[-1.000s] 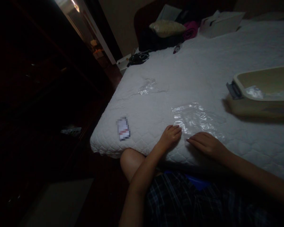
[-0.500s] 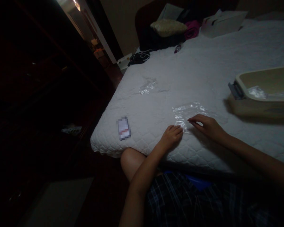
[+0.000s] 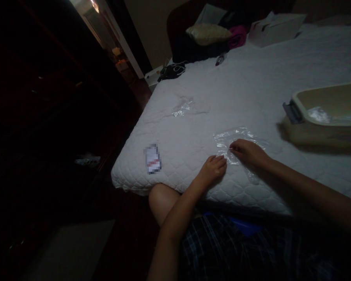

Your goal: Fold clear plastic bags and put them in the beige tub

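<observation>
A clear plastic bag (image 3: 222, 141) lies flat on the white quilted bed (image 3: 187, 136) in front of me. My left hand (image 3: 215, 168) rests at the bag's near left edge, its fingers close together; whether they pinch the plastic is too dark to tell. Over the bag's middle is my right hand (image 3: 247, 151), with thumb and fingertips pressed together; anything between them is too small to make out. Below the right wrist, a strip of clear plastic (image 3: 253, 177) shows on the bed. Another crumpled clear plastic piece (image 3: 183, 108) lies farther back.
To the right stands a beige bin (image 3: 324, 134) with a grey latch and clear plastic inside. A blurred phone-like object (image 3: 153, 159) lies left of my hands. Farther back are a white box (image 3: 276, 31), a pillow (image 3: 209, 34) and dark cords (image 3: 172, 72).
My right hand has moved slightly left and its fingers have drawn closer together over the bag. More clear plastic shows beneath the right wrist. The left hand has barely moved.
</observation>
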Action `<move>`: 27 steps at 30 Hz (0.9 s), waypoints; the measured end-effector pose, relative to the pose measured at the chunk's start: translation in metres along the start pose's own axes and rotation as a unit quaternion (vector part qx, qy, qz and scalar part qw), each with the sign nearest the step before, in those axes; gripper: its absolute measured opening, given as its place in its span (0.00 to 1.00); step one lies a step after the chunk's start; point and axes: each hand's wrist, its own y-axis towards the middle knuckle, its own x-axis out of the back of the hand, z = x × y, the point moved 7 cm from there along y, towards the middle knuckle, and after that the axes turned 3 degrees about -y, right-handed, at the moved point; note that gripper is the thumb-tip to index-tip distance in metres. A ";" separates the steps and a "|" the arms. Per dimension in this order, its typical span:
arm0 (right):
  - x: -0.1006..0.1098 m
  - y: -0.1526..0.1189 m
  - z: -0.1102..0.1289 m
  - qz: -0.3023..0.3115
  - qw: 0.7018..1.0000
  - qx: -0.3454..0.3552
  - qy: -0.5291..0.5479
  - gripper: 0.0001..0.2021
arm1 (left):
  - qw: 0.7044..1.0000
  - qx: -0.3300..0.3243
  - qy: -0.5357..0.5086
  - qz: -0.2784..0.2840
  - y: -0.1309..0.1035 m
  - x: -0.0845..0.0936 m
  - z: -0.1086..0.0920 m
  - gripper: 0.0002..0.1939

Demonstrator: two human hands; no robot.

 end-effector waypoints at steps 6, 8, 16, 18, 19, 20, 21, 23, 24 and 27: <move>-0.002 0.001 0.007 0.015 0.997 0.040 -0.065 0.12 | 1.000 0.002 0.005 0.001 0.001 0.003 -0.001 0.12; -0.002 0.001 0.008 0.020 0.996 0.047 -0.078 0.13 | 1.000 0.006 0.005 0.007 0.001 0.003 -0.001 0.14; 0.001 0.001 0.007 0.013 0.998 0.049 -0.031 0.12 | 1.000 0.000 -0.010 -0.017 0.001 0.006 -0.001 0.10; 0.005 0.000 0.005 0.001 0.999 0.039 -0.010 0.12 | 1.000 0.001 -0.011 -0.017 0.001 0.005 -0.001 0.10; 0.008 0.000 0.004 -0.007 0.999 0.034 -0.003 0.12 | 1.000 0.002 -0.011 -0.019 0.001 0.005 -0.001 0.10; 0.012 -0.002 0.002 -0.016 0.999 0.030 0.001 0.13 | 1.000 0.003 -0.011 -0.022 0.001 0.005 -0.001 0.10; 0.017 -0.003 0.002 -0.023 0.999 0.029 0.004 0.13 | 1.000 0.004 -0.011 -0.026 0.001 0.005 -0.001 0.10; 0.026 -0.009 0.001 -0.031 0.999 0.041 0.004 0.13 | 0.999 0.007 -0.010 -0.033 0.000 0.004 -0.001 0.11; 0.031 -0.013 0.002 -0.032 0.998 0.053 0.003 0.13 | 0.999 0.008 -0.009 -0.036 0.000 0.003 -0.001 0.11; 0.043 -0.034 0.002 -0.035 0.995 0.097 -0.003 0.12 | 0.999 0.008 -0.005 -0.052 -0.001 0.005 0.000 0.12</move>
